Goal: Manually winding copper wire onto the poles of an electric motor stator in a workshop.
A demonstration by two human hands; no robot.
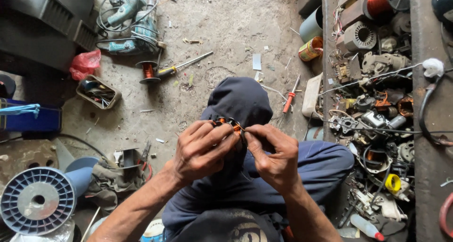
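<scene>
Left hand: the left hand (200, 150) closes around the near-left side of a small dark ring-shaped motor winding with copper-orange wire (230, 125), fingers curled tight on it.
Right hand: the right hand (273, 152) pinches at the winding's right edge, thumb and forefinger narrow, seemingly on a thin wire end (too fine to tell for sure).
Where the winding is: held up over the raised knee in dark blue trousers (240, 100), in the middle of the view, between both hands.
How it looks: a dark core with bright copper coils showing at the top; most of it is hidden behind the fingers.
Doing it well: I judge that the left hand should keep the core steady, while the right draws the wire gently, without kinking it or scraping its coating.
Around: a red-handled screwdriver (289, 98) lies on the concrete floor (226, 29) just far-right of the knee; a blue-grey plastic spool (37, 200) sits near-left.
</scene>
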